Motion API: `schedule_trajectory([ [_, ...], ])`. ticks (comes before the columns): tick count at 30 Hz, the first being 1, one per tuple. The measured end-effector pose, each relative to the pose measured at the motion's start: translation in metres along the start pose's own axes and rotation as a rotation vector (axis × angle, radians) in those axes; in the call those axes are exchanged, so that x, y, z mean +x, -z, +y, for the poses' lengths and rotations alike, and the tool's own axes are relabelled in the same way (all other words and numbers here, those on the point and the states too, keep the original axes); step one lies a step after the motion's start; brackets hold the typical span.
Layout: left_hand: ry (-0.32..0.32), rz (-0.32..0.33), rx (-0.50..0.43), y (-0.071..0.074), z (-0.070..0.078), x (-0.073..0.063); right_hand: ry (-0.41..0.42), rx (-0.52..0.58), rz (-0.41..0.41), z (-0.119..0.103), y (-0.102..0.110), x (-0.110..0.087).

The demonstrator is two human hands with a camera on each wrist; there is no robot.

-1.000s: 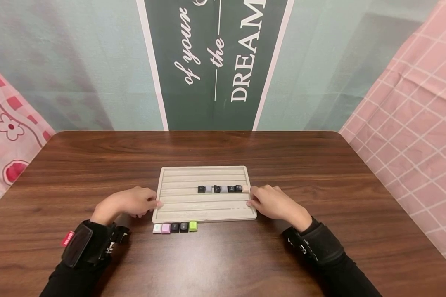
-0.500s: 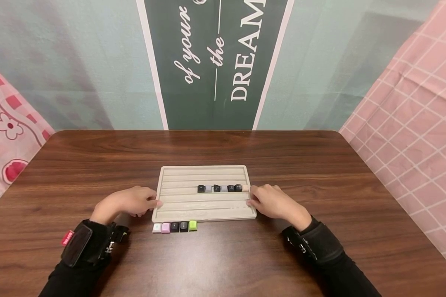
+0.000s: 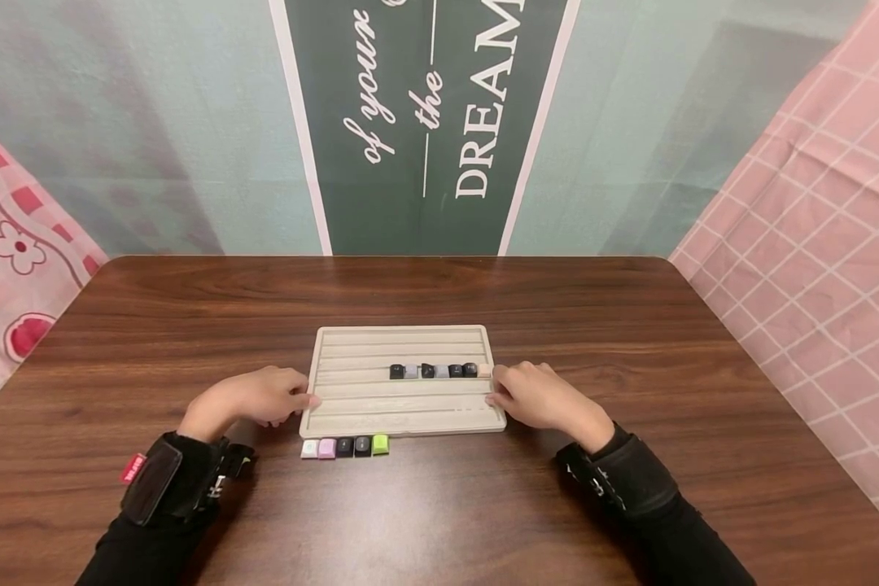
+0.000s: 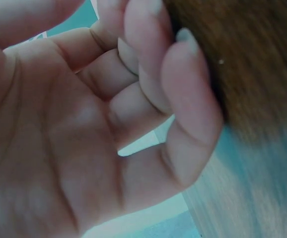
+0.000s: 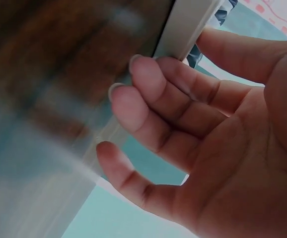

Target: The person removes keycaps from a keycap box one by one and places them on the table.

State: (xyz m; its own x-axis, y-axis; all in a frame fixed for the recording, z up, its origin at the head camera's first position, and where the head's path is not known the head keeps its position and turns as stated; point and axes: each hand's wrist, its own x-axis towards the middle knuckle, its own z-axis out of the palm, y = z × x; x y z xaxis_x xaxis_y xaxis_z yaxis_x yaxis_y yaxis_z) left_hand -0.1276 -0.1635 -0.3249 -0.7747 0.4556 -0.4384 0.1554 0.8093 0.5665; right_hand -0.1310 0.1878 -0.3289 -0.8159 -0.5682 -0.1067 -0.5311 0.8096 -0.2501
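Observation:
A cream ridged tray [image 3: 403, 411] lies flat on the table. At its left edge my left hand [image 3: 267, 396] grips the rim, thumb on top and the other fingers curled beside it. Opposite, my right hand [image 3: 542, 397] holds the right edge in the same way; the right wrist view shows the thumb and index finger on the tray's side wall [image 5: 185, 29]. One groove carries a row of several keycaps [image 3: 428, 371], black, grey and cream, reaching the right rim. Along the tray's front edge stands another row of keycaps [image 3: 345, 448]: white, lilac, black and lime green.
The brown wood-grain table [image 3: 439, 521] extends around the tray on all sides. Behind its far edge hangs a green printed curtain [image 3: 425, 220], with a pink checked cloth [image 3: 813, 203] at the right and a pink patterned cloth [image 3: 22, 268] at the left.

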Motion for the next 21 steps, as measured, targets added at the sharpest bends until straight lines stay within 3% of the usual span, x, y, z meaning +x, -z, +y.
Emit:
schedule_trajectory([
  [21,-0.003,-0.002,0.003,0.0,0.0,0.0,0.109,-0.088,0.163,-0.023,0.017,0.019],
])
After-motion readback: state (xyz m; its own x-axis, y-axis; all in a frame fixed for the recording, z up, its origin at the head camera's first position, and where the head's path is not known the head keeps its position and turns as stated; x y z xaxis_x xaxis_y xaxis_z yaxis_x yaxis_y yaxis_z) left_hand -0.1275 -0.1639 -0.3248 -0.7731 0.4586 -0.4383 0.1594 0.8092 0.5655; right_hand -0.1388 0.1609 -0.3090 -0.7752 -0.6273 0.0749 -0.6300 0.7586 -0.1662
